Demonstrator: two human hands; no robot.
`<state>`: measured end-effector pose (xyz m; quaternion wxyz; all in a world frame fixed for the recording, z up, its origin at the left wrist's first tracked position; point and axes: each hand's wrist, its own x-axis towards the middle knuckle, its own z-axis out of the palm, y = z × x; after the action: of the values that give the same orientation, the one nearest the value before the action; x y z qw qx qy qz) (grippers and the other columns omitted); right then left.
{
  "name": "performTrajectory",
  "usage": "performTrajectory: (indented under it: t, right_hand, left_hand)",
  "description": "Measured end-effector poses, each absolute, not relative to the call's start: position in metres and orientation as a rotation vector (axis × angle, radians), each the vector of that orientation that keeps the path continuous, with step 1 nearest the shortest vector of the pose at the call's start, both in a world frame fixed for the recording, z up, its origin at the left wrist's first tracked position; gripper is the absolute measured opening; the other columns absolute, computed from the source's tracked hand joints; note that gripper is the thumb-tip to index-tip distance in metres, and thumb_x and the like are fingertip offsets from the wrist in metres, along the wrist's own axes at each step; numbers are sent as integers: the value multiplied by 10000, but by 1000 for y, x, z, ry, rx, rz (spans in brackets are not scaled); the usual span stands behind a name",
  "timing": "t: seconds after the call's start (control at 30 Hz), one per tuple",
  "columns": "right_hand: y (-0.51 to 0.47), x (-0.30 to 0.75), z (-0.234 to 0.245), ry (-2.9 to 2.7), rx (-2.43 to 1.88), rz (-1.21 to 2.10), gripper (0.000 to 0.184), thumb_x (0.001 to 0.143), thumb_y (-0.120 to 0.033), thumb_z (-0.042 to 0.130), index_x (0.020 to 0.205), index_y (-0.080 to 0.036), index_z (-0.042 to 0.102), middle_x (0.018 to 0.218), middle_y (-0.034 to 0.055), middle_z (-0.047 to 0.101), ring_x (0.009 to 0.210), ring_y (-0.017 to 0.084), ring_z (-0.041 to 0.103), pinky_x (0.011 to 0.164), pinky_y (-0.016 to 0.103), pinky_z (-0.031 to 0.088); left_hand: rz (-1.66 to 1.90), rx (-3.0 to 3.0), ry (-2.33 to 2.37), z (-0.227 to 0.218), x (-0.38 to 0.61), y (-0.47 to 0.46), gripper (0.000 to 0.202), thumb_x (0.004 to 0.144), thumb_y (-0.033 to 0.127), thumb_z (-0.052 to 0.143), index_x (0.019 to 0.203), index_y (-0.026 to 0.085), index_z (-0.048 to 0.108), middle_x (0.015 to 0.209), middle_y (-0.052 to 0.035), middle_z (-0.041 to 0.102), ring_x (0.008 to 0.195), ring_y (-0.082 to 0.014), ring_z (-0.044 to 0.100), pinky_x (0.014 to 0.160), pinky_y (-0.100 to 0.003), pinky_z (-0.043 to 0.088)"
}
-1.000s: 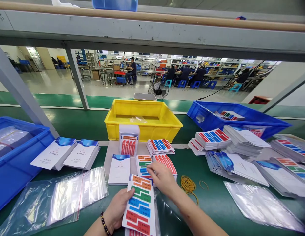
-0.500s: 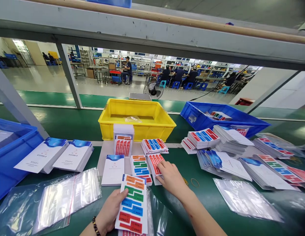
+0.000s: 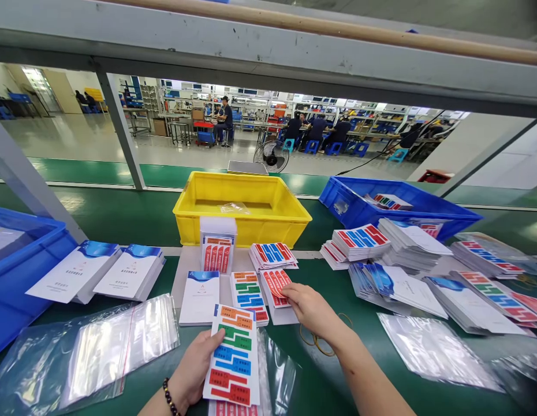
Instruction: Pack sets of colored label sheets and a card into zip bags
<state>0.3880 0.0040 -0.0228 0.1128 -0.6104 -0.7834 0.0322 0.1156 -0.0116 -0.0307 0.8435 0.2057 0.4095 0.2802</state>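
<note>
My left hand (image 3: 194,370) grips a sticker sheet (image 3: 232,355) with orange, green, blue and red labels, held upright near the bench's front edge. My right hand (image 3: 309,309) reaches forward and pinches the top red sticker sheet (image 3: 276,284) of a small stack, curling it up. Left of that stack lie a pile of multicoloured sticker sheets (image 3: 246,293) and a white booklet with a blue top (image 3: 200,296). Under my left hand lies a clear bag (image 3: 275,375).
A yellow bin (image 3: 241,211) stands behind the stacks, blue bins at far left (image 3: 17,277) and back right (image 3: 398,205). Booklets (image 3: 99,271), zip bags (image 3: 108,341), rubber bands (image 3: 320,341) and more sticker stacks (image 3: 407,254) cover the green bench. Other people sit far behind.
My right hand moved from the multicoloured pile rightward to the red sticker stack and lifted its top sheet. My left hand kept holding its sheet.
</note>
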Motion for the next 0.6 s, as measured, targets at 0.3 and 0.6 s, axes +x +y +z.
performTrajectory:
  t: [0.3, 0.6]
  right_hand:
    - [-48, 287, -14, -2088, -1044, -262, 271, 814, -78, 436, 1039, -148, 571, 844, 103, 637, 767, 210, 562, 661, 351, 445]
    - [-52, 257, -32, -2209, -894, -16, 195, 850, -162, 398, 823, -138, 589, 675, 63, 578, 629, 181, 500, 558, 317, 396]
  left_hand:
    - [730, 390, 817, -39, 118, -13, 453, 717, 513, 594, 833, 77, 630, 754, -119, 706, 731, -256, 662, 718, -369, 500]
    - [784, 557, 763, -32, 117, -13, 391, 658, 441, 681, 819, 87, 635, 802, -122, 696, 774, -252, 642, 710, -340, 486]
